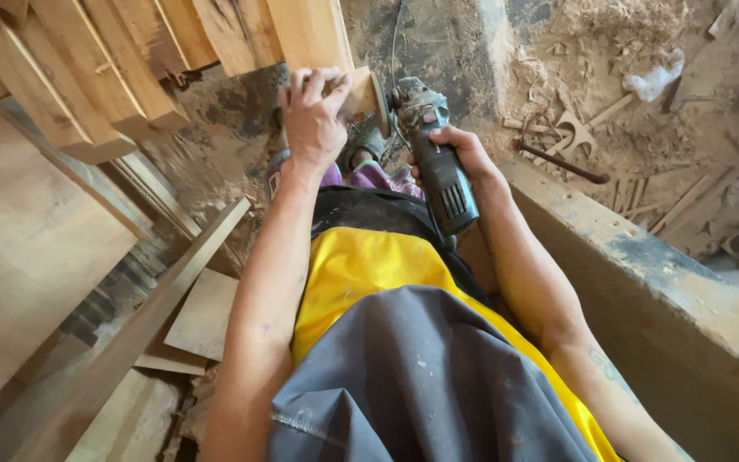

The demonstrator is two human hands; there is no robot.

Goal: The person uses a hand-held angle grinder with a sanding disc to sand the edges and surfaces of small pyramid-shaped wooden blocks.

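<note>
My left hand [312, 117] grips the near end of a pale wooden plank [314, 34] that runs up out of the top of the view. My right hand [465, 152] holds a dark angle grinder [434, 162] by its body. The grinder's disc [381, 104] touches the plank's end face just right of my left fingers. My knees and feet sit under the plank end, partly hidden by my arms.
Several more wooden planks [104, 77] lie stacked at the upper left. A thick beam [669, 299] runs along the right. Sawdust, wood scraps and a metal rod [562, 162] cover the floor at the upper right. Boards [203, 312] lean at the lower left.
</note>
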